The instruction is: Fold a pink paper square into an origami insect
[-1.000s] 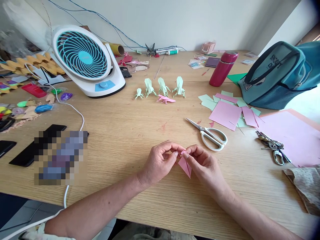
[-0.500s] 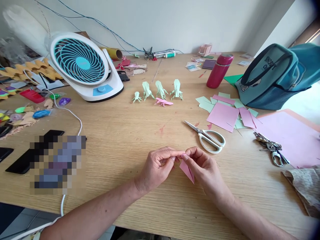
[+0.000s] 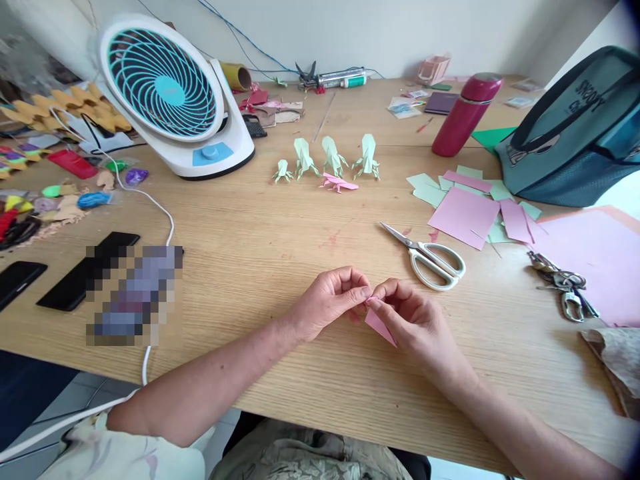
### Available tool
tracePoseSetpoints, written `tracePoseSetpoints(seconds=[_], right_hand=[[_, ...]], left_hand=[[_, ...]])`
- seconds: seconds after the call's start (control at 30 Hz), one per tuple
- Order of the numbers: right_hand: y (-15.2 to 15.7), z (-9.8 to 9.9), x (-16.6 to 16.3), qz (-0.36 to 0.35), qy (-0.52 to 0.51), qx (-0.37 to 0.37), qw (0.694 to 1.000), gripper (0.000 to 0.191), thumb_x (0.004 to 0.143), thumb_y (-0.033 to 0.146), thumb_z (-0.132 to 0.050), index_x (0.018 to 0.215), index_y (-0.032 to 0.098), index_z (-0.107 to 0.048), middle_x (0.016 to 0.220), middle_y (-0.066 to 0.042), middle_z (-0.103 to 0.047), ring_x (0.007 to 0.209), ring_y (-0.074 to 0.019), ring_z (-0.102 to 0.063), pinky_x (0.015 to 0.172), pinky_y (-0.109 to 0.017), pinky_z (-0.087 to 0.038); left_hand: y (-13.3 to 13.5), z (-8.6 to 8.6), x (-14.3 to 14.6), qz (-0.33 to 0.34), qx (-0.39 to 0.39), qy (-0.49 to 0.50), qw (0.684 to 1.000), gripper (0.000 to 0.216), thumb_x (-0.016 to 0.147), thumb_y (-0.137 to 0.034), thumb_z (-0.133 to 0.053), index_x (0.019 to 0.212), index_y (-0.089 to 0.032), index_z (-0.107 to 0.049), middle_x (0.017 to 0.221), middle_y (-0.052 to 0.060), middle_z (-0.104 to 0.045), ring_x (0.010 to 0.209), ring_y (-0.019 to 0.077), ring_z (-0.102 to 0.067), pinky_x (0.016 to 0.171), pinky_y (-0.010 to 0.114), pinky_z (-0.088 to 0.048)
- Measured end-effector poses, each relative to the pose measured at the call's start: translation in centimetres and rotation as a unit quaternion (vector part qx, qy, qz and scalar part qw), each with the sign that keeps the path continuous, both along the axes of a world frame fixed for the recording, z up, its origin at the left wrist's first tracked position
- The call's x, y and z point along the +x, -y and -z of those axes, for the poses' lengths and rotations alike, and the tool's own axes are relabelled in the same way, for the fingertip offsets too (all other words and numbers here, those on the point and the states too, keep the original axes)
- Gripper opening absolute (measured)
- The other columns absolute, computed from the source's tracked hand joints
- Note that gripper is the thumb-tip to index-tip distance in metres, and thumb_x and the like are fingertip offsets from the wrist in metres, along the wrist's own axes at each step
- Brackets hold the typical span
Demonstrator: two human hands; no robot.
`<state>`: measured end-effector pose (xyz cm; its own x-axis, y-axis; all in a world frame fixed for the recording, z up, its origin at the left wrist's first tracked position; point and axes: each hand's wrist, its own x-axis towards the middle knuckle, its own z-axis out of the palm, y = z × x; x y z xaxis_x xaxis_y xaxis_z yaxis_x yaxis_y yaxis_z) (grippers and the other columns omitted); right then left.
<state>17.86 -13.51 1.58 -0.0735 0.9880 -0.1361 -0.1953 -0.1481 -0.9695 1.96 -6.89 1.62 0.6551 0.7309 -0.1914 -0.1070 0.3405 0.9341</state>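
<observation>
A small folded piece of pink paper (image 3: 381, 328) is pinched at its upper end, its pointed lower part hanging free above the table. My right hand (image 3: 415, 313) grips it between thumb and forefinger. At the same upper end my left hand (image 3: 335, 301) is closed, thumb against curled fingers, holding the paper's tip; the fine folds there are hidden by the fingers. Just beyond my right hand lie white-handled scissors (image 3: 434, 261), blades pointing away to the left. Farther back stand several pale green folded-paper insects (image 3: 333, 157), with one pink paper insect (image 3: 339, 183) in front.
On the right are loose pink and green paper pieces (image 3: 465, 217), a bunch of keys (image 3: 563, 283), a red flask (image 3: 467, 115) and a teal bag (image 3: 565, 133). To the left stand a white fan (image 3: 220, 150), a black phone-like slab (image 3: 75, 283) and a white cable (image 3: 167, 220).
The view has tilted down, so things appear higher and slightly right. My left forefinger, stretched out before, is now curled with the thumb pressed at the paper's tip. My right hand keeps its pinch.
</observation>
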Motion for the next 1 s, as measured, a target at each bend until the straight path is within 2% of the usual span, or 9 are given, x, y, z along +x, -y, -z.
tracePoseSetpoints(seconds=[0.17, 0.4, 0.6, 0.87, 1.0], right_hand=[[0.0, 0.35, 0.01, -0.002, 0.033, -0.008, 0.999, 0.026, 0.088, 0.046, -0.07, 0.086, 0.022, -0.06, 0.063, 0.002, -0.061, 0.063, -0.0154, -0.058, 0.06, -0.028, -0.045], [-0.06, 0.13, 0.01, 0.01, 0.056, -0.008, 0.998, 0.029, 0.086, 0.047, -0.07, 0.084, 0.02, -0.062, 0.071, -0.001, -0.065, 0.064, -0.0141, -0.058, 0.056, -0.026, -0.042], [-0.03, -0.12, -0.12, 0.017, 0.059, -0.008, 0.998, 0.03, 0.085, 0.049, -0.071, 0.082, 0.021, -0.062, 0.073, -0.002, -0.066, 0.066, -0.0159, -0.059, 0.059, -0.028, -0.044], [-0.05, 0.12, 0.06, 0.04, 0.077, -0.02, 0.996, 0.028, 0.085, 0.047, -0.072, 0.083, 0.021, -0.062, 0.073, 0.0, -0.063, 0.065, -0.013, -0.054, 0.058, -0.025, -0.042], [-0.1, 0.15, -0.03, 0.054, 0.062, -0.009, 0.997, 0.031, 0.082, 0.048, -0.074, 0.081, 0.021, -0.06, 0.071, 0.0, -0.06, 0.061, -0.0121, -0.051, 0.054, -0.025, -0.04]], left_hand=[[-0.29, -0.07, -0.24, 0.037, -0.028, -0.007, 0.999, 0.031, 0.083, -0.041, -0.074, 0.083, -0.015, -0.057, 0.074, -0.001, -0.061, 0.064, 0.0085, -0.059, 0.057, 0.019, -0.05], [-0.29, -0.33, -0.19, 0.04, -0.044, -0.012, 0.998, 0.035, 0.079, -0.043, -0.078, 0.081, -0.014, -0.058, 0.072, -0.001, -0.06, 0.065, 0.0094, -0.059, 0.054, 0.018, -0.048], [-0.2, -0.29, -0.08, 0.035, -0.04, -0.022, 0.998, 0.036, 0.079, -0.044, -0.078, 0.081, -0.014, -0.057, 0.072, 0.0, -0.06, 0.064, 0.0094, -0.059, 0.053, 0.018, -0.049], [-0.07, -0.27, 0.02, 0.01, -0.01, -0.028, 1.0, 0.039, 0.078, -0.048, -0.077, 0.081, -0.014, -0.057, 0.072, 0.001, -0.06, 0.067, 0.0108, -0.06, 0.054, 0.02, -0.052], [0.02, -0.29, -0.01, -0.001, 0.053, -0.063, 0.997, 0.038, 0.081, -0.049, -0.073, 0.079, -0.013, -0.06, 0.069, 0.0, -0.058, 0.065, 0.011, -0.058, 0.051, 0.02, -0.052]])
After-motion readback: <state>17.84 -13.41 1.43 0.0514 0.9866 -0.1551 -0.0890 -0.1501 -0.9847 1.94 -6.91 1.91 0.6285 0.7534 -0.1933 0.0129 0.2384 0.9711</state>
